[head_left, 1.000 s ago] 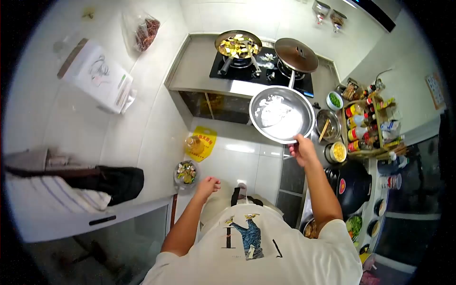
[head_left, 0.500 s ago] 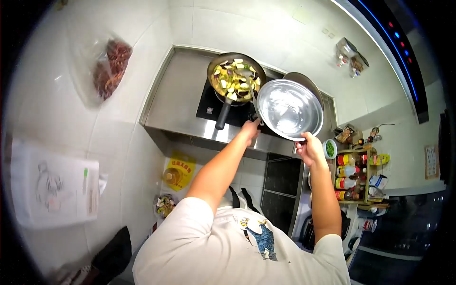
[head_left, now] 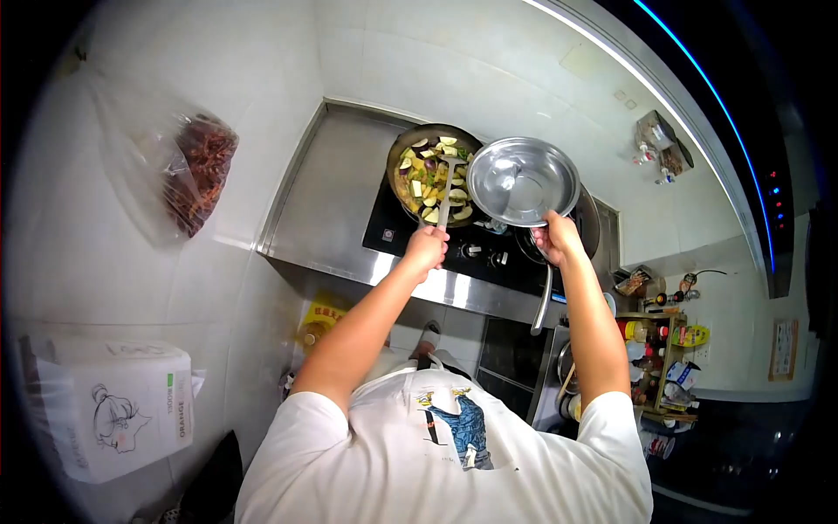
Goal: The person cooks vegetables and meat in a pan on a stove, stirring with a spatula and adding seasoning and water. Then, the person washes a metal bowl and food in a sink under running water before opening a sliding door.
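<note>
My left hand [head_left: 425,251] is closed around the handle of a metal spatula [head_left: 444,203], whose blade lies among the cut eggplant pieces [head_left: 416,188] in the wok [head_left: 394,150]. The wok's own handle is hidden behind my left hand and forearm. With my right hand [head_left: 556,237] I grip the near rim of a shiny metal bowl [head_left: 524,182]. The bowl is held up just right of the wok, tilted so its inside faces me, and I see no food in it. It partly covers another pan on the right, whose metal handle [head_left: 543,304] points toward me.
Black stove [head_left: 380,229] with knobs sits on a steel counter [head_left: 319,188]. At left, a plastic bag of dried red peppers [head_left: 202,170] hangs on the wall. A rack of sauce bottles [head_left: 650,349] stands at right, below the range hood [head_left: 751,166].
My left hand has moved left and now grips the spatula, which has swung across the wok. The bowl has shifted slightly left and up. The view has tilted, showing the second pan's handle.
</note>
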A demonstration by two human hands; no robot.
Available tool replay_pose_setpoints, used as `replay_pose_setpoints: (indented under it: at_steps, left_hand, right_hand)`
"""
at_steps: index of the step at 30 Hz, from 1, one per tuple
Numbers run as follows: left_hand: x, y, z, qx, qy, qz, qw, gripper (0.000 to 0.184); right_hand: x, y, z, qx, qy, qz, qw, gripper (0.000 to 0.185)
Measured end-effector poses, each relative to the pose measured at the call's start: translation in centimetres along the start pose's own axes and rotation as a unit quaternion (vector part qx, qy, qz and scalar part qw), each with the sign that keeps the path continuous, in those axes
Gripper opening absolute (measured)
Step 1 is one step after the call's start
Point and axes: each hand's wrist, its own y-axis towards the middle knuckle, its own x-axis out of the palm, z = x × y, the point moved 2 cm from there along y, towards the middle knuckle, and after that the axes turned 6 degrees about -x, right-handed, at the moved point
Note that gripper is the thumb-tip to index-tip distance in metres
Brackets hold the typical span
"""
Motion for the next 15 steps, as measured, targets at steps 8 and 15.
replay_pose_setpoints:
  at_steps: [8, 15]
  left_hand:
    - [-2.4, 1.0, 0.4, 0.053, 0.072, 0.056, 0.994, 0.025]
    - [-3.3, 1.3, 0.0, 0.052, 0.053, 0.025, 0.997, 0.024]
  right_hand:
    - [2.7, 4.0, -2.2, -0.012, -0.082, -0.007, 0.997, 0.023]
    - [3.8, 5.0, -4.3, -0.023, -0.119, 0.011, 0.993, 0.020]
